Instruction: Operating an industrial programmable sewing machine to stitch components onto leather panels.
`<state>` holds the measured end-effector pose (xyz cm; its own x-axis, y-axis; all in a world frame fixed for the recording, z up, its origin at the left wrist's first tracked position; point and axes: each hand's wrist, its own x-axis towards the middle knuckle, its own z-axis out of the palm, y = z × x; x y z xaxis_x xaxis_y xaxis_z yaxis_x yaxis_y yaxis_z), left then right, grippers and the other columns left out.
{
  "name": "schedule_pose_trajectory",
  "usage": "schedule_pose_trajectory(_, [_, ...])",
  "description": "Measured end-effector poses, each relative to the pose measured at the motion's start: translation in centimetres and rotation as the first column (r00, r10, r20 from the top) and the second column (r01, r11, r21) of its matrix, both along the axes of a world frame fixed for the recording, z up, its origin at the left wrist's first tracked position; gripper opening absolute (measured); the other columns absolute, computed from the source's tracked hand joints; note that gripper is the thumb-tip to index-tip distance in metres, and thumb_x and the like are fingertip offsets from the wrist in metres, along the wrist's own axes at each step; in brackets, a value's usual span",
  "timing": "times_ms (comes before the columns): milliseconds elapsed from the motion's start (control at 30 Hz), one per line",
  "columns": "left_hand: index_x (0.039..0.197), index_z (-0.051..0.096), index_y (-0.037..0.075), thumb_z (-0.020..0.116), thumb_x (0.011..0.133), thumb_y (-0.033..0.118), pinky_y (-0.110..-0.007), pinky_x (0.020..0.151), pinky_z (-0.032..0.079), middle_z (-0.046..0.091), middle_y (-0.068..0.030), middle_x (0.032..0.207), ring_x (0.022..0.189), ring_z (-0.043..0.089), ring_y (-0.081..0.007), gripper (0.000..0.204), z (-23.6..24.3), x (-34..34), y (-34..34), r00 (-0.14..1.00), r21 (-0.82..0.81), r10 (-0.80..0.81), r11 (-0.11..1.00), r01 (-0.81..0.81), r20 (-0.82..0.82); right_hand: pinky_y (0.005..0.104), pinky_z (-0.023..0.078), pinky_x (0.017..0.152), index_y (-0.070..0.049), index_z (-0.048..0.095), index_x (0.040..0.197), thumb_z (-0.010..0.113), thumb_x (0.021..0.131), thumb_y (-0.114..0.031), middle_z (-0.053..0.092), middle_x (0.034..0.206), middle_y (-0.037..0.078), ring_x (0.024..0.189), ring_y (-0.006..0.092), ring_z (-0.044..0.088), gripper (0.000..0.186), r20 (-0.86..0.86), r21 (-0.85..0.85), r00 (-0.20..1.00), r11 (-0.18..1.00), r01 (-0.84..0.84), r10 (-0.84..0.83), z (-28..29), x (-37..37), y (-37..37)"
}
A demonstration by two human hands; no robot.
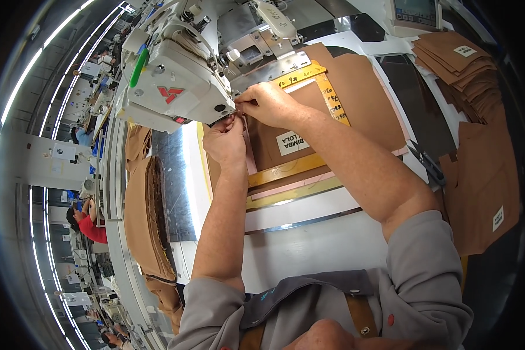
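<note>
Both my hands meet under the head of a white industrial sewing machine (166,81), close by its needle area. My left hand (226,141) is closed in a pinch just below the head. Right beside it, my right hand (269,106) pinches with thumb and forefinger near the head's lower corner. Whatever lies between the fingers is too small to make out. Beneath the hands, a brown fabric panel (356,81) lies on the machine bed, with a white printed label (291,143). A yellow clamping frame (291,169) with handwritten marks rests on the panel.
Stacked brown fabric pieces (143,216) lie at the left edge. More brown pieces (478,181) are piled at the right, with dark-handled scissors (426,163) beside them. A control screen (415,13) stands at the far right. Other people work at the far left.
</note>
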<state>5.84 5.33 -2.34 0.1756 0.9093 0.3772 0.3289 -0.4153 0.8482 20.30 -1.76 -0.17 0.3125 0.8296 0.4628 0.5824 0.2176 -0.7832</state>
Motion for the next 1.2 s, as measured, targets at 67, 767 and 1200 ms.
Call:
schedule_pose_trajectory(67, [0.087, 0.074, -0.005, 0.08, 0.085, 0.004, -0.023, 0.059, 0.049, 0.071, -0.004, 0.076, 0.063, 0.061, -0.0084, 0.011, 0.0, -0.5, 0.0, 1.0, 0.008, -0.01, 1.0, 0.01, 0.026, 0.0375, 0.056, 0.086, -0.001, 0.075, 0.113, 0.068, 0.094, -0.017, 0.075, 0.101, 0.019, 0.094, 0.031, 0.073, 0.026, -0.017, -0.079, 0.999, 0.996, -0.044, 0.043, 0.9, -0.2, -0.4])
schedule_pose_trajectory(767, [0.089, 0.074, -0.001, 0.077, 0.087, 0.002, -0.019, 0.058, 0.043, 0.067, 0.0003, 0.072, 0.06, 0.056, -0.0044, 0.005, 2.0, -37.8, -3.4, 0.953, -0.011, 0.247, 0.967, -0.253, -0.174, 0.0398, 0.056, 0.088, -0.005, 0.078, 0.105, 0.072, 0.088, -0.013, 0.076, 0.098, 0.018, 0.095, 0.0334, 0.072, 0.019, 0.042, -0.107, 0.999, 0.994, -0.008, 0.012, 0.3, 0.1, 0.1])
schedule_pose_trajectory(1200, [0.089, 0.075, 0.001, 0.076, 0.082, 0.006, -0.028, 0.055, 0.045, 0.063, -0.0014, 0.062, 0.055, 0.055, -0.0099, 0.009, -1.3, -40.5, -4.5, 0.732, 0.246, 0.47, 0.882, -0.401, -0.493, 0.0389, 0.055, 0.087, -0.006, 0.078, 0.102, 0.073, 0.087, -0.012, 0.076, 0.095, 0.015, 0.094, 0.0323, 0.072, 0.017, 0.002, -0.094, 1.0, 0.996, -0.005, 0.006, 0.1, -0.5, 0.0])
